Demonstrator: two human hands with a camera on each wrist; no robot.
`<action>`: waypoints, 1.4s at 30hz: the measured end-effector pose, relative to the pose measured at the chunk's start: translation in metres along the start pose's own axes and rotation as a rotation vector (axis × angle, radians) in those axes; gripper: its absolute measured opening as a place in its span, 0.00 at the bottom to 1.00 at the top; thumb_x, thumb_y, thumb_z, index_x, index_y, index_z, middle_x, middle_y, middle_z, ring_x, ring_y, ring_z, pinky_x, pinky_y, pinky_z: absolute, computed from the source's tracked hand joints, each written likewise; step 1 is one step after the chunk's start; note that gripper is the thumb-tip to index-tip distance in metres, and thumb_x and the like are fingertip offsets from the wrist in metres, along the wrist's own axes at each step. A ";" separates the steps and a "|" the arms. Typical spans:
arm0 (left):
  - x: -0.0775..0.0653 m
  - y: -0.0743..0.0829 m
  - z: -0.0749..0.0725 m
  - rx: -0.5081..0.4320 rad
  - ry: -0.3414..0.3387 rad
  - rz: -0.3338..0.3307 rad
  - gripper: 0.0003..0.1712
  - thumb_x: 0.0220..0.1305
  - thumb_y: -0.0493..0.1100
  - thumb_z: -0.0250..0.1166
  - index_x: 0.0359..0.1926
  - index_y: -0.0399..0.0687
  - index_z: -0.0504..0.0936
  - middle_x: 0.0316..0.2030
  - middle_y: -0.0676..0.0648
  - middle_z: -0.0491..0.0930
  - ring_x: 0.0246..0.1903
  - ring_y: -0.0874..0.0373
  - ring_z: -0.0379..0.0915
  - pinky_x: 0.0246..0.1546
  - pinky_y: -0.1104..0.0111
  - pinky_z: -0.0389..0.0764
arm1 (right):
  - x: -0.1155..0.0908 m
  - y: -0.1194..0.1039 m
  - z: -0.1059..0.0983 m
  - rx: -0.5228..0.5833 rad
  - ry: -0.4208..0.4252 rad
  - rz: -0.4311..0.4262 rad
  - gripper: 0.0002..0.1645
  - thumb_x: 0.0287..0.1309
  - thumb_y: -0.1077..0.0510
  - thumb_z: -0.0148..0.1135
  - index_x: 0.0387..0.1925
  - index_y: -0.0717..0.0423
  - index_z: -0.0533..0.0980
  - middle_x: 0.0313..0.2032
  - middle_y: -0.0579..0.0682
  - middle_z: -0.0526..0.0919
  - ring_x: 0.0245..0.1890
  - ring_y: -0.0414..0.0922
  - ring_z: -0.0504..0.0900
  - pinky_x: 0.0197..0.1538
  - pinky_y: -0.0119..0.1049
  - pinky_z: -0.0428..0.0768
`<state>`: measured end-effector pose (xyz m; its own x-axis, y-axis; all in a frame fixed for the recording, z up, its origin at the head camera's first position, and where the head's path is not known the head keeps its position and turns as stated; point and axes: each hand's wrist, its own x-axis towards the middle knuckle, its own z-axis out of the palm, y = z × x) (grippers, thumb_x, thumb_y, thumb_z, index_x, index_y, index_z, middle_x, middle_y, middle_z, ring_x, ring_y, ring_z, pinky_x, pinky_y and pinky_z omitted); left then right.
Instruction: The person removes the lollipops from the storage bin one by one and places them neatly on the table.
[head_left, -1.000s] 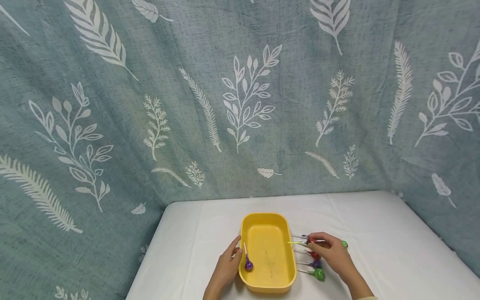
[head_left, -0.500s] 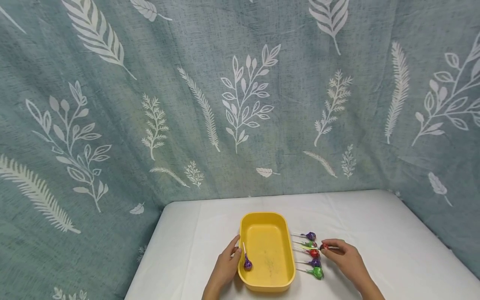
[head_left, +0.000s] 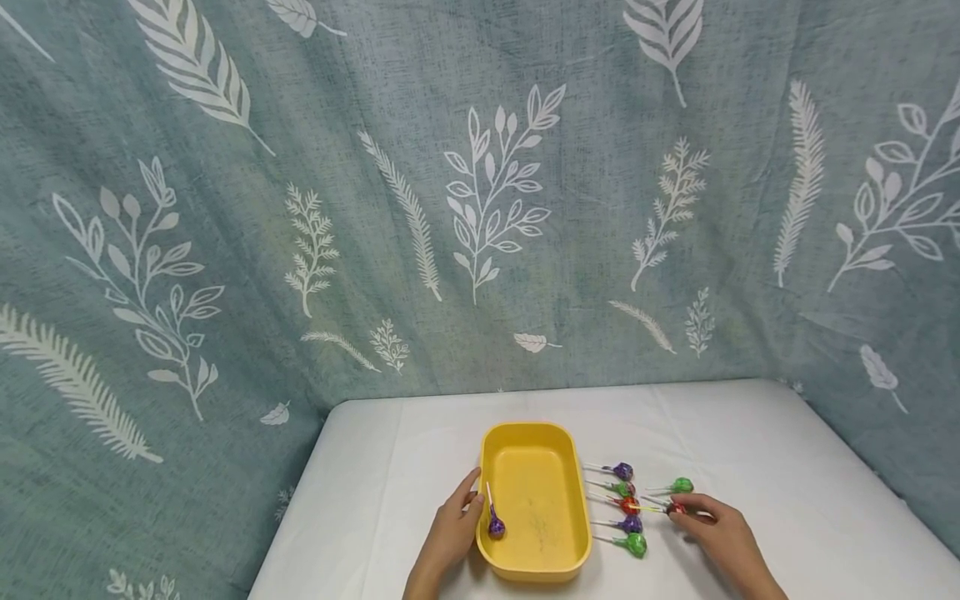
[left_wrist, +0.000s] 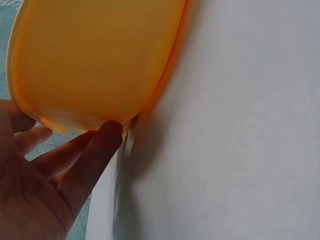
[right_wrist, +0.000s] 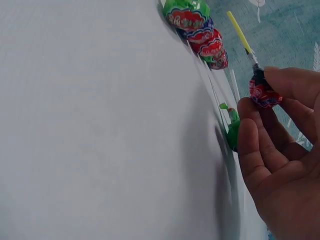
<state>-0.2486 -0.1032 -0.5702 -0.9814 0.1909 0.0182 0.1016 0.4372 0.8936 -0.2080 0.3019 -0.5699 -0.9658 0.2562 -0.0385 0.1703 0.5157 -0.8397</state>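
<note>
My right hand (head_left: pixel 716 529) pinches a lollipop (right_wrist: pixel 264 92) by its dark red wrapped head between thumb and fingers. The yellow stick (right_wrist: pixel 238 30) points left in the head view, over a row of several wrapped lollipops beside the tray. Just behind that hand lies a green lollipop (head_left: pixel 681 485); a pale stick beside it is partly covered. My left hand (head_left: pixel 450 533) rests its fairly straight fingers (left_wrist: pixel 95 160) against the outer left side of a yellow tray (head_left: pixel 528 575). Inside the tray, a purple lollipop (head_left: pixel 496 528) leans near the left wall.
To the tray's right, the row holds purple (head_left: pixel 623 472), red (head_left: pixel 630 506) and green (head_left: pixel 636 545) lollipops, sticks toward the tray. A white cloth (head_left: pixel 750 450) covers the table. A leaf-patterned curtain (head_left: pixel 570 275) hangs behind it.
My right hand has moved right and nearer with the pinched lollipop, away from the tray. The row's far heads and the green lollipop are now uncovered. My left hand stays at the tray.
</note>
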 end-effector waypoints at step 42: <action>-0.001 0.001 0.002 0.014 0.012 0.017 0.29 0.78 0.46 0.54 0.76 0.49 0.66 0.54 0.38 0.82 0.54 0.42 0.80 0.54 0.47 0.80 | -0.003 0.015 -0.004 -0.158 -0.002 0.062 0.17 0.55 0.65 0.73 0.45 0.68 0.80 0.34 0.51 0.85 0.32 0.45 0.80 0.30 0.39 0.74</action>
<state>-0.2475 -0.1013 -0.5705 -0.9815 0.1878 0.0386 0.1203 0.4466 0.8866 -0.2016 0.3117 -0.5800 -0.9530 0.2896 -0.0891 0.2579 0.6211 -0.7401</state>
